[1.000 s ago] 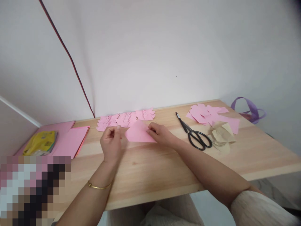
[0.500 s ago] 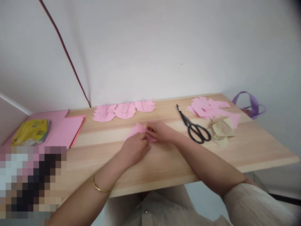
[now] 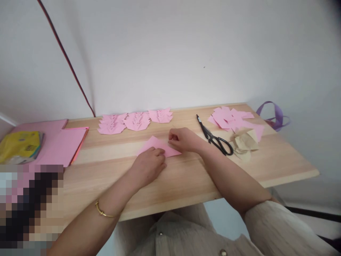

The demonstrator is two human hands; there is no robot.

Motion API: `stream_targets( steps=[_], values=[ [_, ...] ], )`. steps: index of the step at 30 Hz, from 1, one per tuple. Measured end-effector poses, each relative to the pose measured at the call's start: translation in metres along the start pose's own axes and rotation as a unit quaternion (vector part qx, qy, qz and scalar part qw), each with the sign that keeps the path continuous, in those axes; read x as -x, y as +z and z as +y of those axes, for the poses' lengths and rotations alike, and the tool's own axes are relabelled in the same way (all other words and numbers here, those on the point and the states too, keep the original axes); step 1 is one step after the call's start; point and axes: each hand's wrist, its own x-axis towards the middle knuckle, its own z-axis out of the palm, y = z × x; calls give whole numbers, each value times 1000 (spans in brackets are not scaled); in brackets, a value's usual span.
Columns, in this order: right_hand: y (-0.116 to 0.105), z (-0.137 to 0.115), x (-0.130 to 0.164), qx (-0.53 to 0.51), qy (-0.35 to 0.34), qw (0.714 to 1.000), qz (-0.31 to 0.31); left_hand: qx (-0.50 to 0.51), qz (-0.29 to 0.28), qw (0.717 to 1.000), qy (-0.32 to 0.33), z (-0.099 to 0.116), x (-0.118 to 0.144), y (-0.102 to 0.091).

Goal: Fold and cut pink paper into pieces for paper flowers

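Observation:
A folded piece of pink paper (image 3: 173,152) lies flat on the table, its pointed top facing the wall. My left hand (image 3: 149,161) rests over its lower left part, fingers bent and pressing it down; that part is hidden. Just above the paper's right side is my right hand (image 3: 185,139), fingers curled together, with nothing visible in them. Black-handled scissors (image 3: 223,145) lie to the right of this hand, beside a black pen (image 3: 199,119).
Pink folded paper shapes (image 3: 137,121) line the wall. Pink scraps (image 3: 226,117) and a crumpled tan paper (image 3: 245,140) sit at right. Pink sheets (image 3: 71,142) and a yellow packet (image 3: 21,145) lie left. A purple ribbon (image 3: 278,113) hangs past the table's right edge.
My right hand has come slightly up and away from the pink paper, so more of its right side shows. My left hand stays on it. The whole view has shifted a little.

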Motion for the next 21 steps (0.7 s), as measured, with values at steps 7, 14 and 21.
stream_targets(
  steps=[7, 14, 21],
  values=[
    [-12, 0, 3, 8, -38, 983, -181, -56, -39, 998, 5, 2, -2, -6],
    [-15, -2, 5, 66, -28, 973, -218, -100, -58, 993, 1, 5, -5, -4],
    [-21, 2, 6, 85, 4, 967, -241, -122, -66, 990, 11, 3, -7, 2]
  ],
)
